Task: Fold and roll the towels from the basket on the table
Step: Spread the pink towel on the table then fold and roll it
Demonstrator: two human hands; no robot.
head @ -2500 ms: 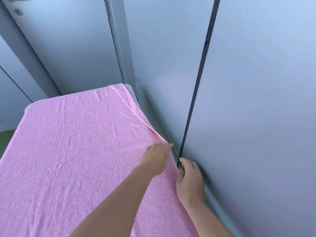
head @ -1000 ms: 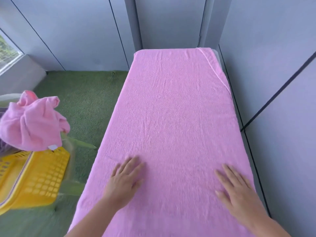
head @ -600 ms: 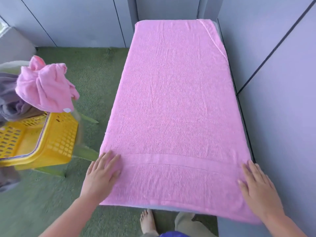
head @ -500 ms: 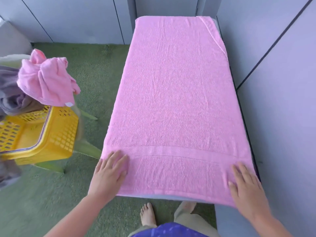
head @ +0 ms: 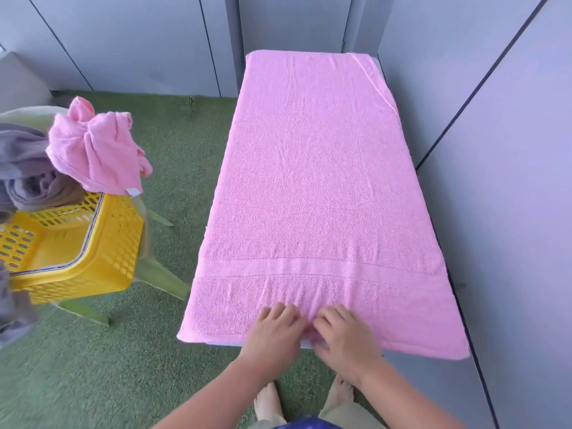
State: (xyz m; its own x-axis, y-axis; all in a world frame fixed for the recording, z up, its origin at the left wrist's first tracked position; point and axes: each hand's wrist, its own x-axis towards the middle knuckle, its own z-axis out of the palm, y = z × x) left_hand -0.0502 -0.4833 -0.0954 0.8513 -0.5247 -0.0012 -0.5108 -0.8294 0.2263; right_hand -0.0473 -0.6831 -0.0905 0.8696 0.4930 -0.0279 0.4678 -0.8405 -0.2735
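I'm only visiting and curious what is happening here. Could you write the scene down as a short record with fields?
Main towel: pink towel, spread flat
Left hand: grips its near hem, centre
Right hand: grips the hem beside it
Fabric: wrinkled ahead of the fingers
Basket: yellow basket on a green chair, left
Waiting: crumpled pink towel, grey towels

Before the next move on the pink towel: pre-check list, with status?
1. The pink towel spread out lengthwise: ok.
2. Its far right edge lying flat: not ok, a strip is turned over.
3. The left hand and right hand gripping the near hem at mid-width: ok.
4. Cloth smooth ahead of the hands: not ok, puckered.
5. The yellow basket apart from the towel: ok.
6. Far end square: cannot tell.
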